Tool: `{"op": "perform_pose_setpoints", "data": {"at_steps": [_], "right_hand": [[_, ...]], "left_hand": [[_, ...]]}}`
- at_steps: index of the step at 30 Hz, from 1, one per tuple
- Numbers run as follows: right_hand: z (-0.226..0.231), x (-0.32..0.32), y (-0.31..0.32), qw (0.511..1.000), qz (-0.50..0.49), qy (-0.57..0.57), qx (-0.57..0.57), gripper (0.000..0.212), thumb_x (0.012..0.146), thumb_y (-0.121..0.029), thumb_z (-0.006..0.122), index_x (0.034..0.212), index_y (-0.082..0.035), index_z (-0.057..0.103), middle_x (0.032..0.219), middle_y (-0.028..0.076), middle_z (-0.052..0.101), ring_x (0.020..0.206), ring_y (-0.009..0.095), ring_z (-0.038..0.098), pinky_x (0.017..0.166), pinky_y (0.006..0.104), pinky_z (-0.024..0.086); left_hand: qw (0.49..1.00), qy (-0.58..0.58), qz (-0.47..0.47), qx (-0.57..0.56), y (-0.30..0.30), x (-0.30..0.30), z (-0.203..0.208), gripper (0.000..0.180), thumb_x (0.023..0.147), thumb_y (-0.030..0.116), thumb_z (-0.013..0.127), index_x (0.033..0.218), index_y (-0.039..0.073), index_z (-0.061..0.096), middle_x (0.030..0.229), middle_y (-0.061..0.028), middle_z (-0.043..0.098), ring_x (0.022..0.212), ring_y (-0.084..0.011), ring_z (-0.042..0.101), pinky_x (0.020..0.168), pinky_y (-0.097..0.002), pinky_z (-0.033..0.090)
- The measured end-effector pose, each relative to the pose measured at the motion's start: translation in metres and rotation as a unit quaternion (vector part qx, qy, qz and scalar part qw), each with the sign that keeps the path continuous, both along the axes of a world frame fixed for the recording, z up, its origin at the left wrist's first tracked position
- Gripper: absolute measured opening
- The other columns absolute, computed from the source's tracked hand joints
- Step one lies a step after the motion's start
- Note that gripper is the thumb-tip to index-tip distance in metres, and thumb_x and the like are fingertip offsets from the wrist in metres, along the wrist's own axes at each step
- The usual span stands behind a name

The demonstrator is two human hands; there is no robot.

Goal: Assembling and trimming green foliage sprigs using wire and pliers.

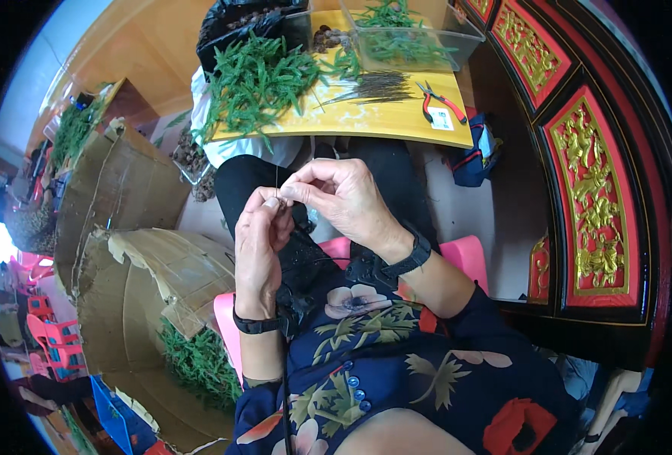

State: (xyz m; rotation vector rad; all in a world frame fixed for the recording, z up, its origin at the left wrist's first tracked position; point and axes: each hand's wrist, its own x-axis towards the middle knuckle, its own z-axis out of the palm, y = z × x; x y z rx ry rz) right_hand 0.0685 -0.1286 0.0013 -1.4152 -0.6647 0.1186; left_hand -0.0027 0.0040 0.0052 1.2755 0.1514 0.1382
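Above my lap my two hands meet, fingertips almost touching. My left hand (258, 231) is closed round a small brown piece, mostly hidden by the fingers, that looks like a small pine cone. A thin dark wire (277, 177) sticks up from between the hands. My right hand (343, 199) pinches thumb and forefinger together at the wire's lower part, right beside the left fingertips. Beyond them on the yellow table (336, 125) lie a bundle of thin dark wires (379, 87), a heap of green artificial sprigs (264, 80) and red-handled pliers (440, 105).
A clear plastic bin (427, 42) of green sprigs and a black bag (233, 19) stand at the table's back, with brown cones (330, 38) between. To my left is a torn cardboard box (123, 318) holding more sprigs. A carved, gilded red panel (590, 197) rises on the right.
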Motion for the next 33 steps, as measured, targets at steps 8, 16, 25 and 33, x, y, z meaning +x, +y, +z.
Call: {"op": "perform_pose_setpoints", "data": {"at_steps": [8, 16, 25, 33], "right_hand": [[-0.005, 0.002, 0.001, 0.993, 0.074, 0.079, 0.052, 0.01, 0.088, -0.007, 0.06, 0.091, 0.002, 0.064, 0.08, 0.002, 0.063, 0.072, 0.004, 0.057, 0.065, 0.0188, 0.047], [-0.007, -0.002, 0.004, 0.986, 0.065, 0.121, 0.091, 0.011, 0.09, -0.008, 0.057, 0.091, 0.002, 0.062, 0.076, 0.001, 0.061, 0.068, 0.004, 0.052, 0.062, 0.0181, 0.045], [0.0, -0.003, -0.002, 0.998, 0.007, 0.027, 0.052, 0.01, 0.091, -0.005, 0.055, 0.089, 0.003, 0.061, 0.074, 0.003, 0.061, 0.07, 0.007, 0.058, 0.065, 0.0204, 0.047], [0.0, -0.012, 0.0, 0.999, -0.017, -0.026, 0.043, 0.008, 0.09, -0.002, 0.054, 0.087, 0.004, 0.06, 0.075, 0.005, 0.06, 0.069, 0.008, 0.058, 0.063, 0.0211, 0.047]], "left_hand": [[0.993, -0.034, -0.007, -0.115, -0.003, 0.001, 0.001, 0.012, 0.092, 0.02, 0.047, 0.094, 0.008, 0.049, 0.068, 0.0018, 0.043, 0.056, -0.0056, 0.036, 0.047, -0.0183, 0.025], [0.971, -0.054, -0.046, -0.229, -0.004, 0.001, -0.002, 0.013, 0.092, 0.021, 0.047, 0.095, 0.009, 0.047, 0.073, -0.0014, 0.043, 0.058, -0.0081, 0.038, 0.048, -0.0198, 0.029], [0.975, -0.054, -0.073, -0.205, -0.001, 0.001, -0.002, 0.011, 0.092, 0.018, 0.047, 0.096, 0.009, 0.047, 0.084, -0.0056, 0.052, 0.057, -0.0073, 0.038, 0.047, -0.0186, 0.031], [0.956, -0.047, -0.062, -0.284, 0.0, 0.0, -0.008, 0.012, 0.089, 0.012, 0.049, 0.101, 0.009, 0.047, 0.082, -0.0063, 0.054, 0.056, -0.0073, 0.04, 0.047, -0.0183, 0.032]]}}
